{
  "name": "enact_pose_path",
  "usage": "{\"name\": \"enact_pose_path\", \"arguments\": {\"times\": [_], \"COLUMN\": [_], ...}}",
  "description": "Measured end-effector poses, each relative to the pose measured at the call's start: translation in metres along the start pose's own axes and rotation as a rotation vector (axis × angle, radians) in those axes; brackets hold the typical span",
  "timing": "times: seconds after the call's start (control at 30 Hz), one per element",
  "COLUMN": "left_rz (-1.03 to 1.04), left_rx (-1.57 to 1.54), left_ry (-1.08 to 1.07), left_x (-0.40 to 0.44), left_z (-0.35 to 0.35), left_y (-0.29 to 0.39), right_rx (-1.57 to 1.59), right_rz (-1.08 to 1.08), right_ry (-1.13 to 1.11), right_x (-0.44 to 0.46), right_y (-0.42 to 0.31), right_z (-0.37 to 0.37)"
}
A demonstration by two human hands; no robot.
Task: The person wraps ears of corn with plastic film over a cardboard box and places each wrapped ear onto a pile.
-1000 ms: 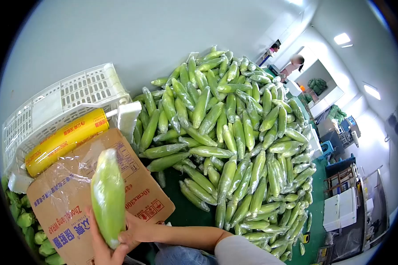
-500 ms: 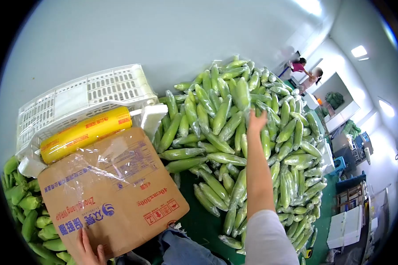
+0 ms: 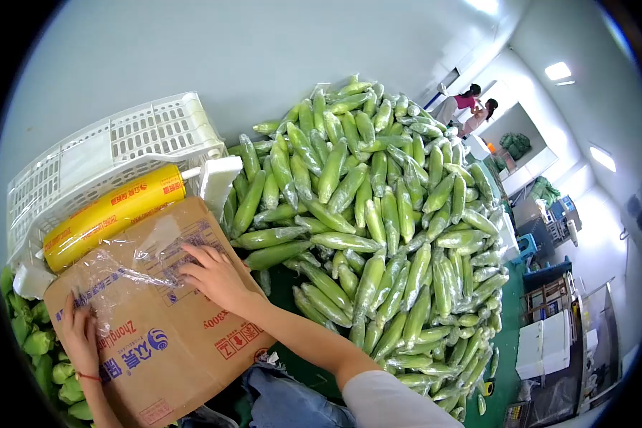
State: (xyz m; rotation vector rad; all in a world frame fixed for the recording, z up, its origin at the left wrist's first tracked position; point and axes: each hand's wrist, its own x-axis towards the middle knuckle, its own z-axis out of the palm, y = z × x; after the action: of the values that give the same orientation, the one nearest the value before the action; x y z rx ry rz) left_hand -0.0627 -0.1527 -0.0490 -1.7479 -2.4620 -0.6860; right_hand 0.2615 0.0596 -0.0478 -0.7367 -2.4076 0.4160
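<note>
A brown cardboard sheet or box top (image 3: 214, 307) with blue and red print lies in front of me, with a crumpled piece of clear plastic film (image 3: 132, 267) on it. My left hand (image 3: 80, 334) rests at its left side, fingers apart at the film's edge. My right hand (image 3: 217, 280) lies on the cardboard to the right of the film, its fingers spread and holding nothing. Behind the cardboard is a yellow roll of cling film (image 3: 114, 216). A large heap of film-wrapped green corn ears (image 3: 346, 189) fills the right side.
A white plastic crate (image 3: 114, 146) stands against the wall behind the roll. Bare green corn ears (image 3: 41, 342) are piled at the lower left. White foam blocks (image 3: 217, 182) flank the roll. Two people (image 3: 471, 110) are far back on the right.
My right hand has let go of a wrapped corn ear over the heap and come back to the cardboard. My left hand has moved up along the cardboard's left side. The view has shifted slightly.
</note>
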Motion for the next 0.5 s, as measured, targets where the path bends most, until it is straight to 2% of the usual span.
{"name": "enact_pose_path", "arguments": {"times": [0.03,0.1,0.13,0.2,0.23,0.27,0.33,0.37,0.4,0.43,0.47,0.5], "left_rz": [0.053,-0.123,-0.212,-0.262,-0.286,-0.331,-0.552,-0.662,-0.488,-0.273,-0.061,-0.006], "left_rx": [0.074,-0.094,-0.180,-0.625,-0.840,-0.890,-1.127,-1.245,-0.825,-0.185,0.242,-0.138], "left_ry": [0.010,-0.043,-0.072,0.195,0.337,0.324,0.375,0.422,0.194,0.044,0.047,0.072], "left_x": [0.009,0.008,0.004,-0.016,-0.031,-0.055,-0.109,-0.138,-0.158,-0.178,-0.199,-0.226], "left_z": [0.005,0.009,0.010,0.000,-0.008,-0.014,-0.018,-0.021,-0.032,-0.044,-0.056,-0.054], "left_y": [-0.009,-0.022,-0.025,-0.026,-0.028,-0.047,-0.055,-0.060,-0.038,-0.015,0.008,0.016], "right_rx": [0.049,0.157,0.241,0.413,0.449,0.491,0.405,0.409,0.386,0.423,0.344,0.362], "right_rz": [-0.011,-0.037,0.055,0.249,0.264,0.273,0.083,0.120,0.138,0.163,0.238,0.252], "right_ry": [-0.022,-0.068,-0.087,-0.129,-0.141,-0.154,-0.143,-0.221,-0.303,-0.390,-0.470,-0.500], "right_x": [0.007,0.017,0.021,0.016,0.008,0.000,-0.033,-0.050,-0.066,-0.075,-0.087,-0.100], "right_y": [0.004,0.011,0.009,-0.002,-0.003,-0.003,-0.007,-0.014,-0.017,-0.023,-0.029,-0.029], "right_z": [0.004,0.012,0.003,-0.036,-0.056,-0.076,-0.088,-0.097,-0.102,-0.109,-0.112,-0.103]}}
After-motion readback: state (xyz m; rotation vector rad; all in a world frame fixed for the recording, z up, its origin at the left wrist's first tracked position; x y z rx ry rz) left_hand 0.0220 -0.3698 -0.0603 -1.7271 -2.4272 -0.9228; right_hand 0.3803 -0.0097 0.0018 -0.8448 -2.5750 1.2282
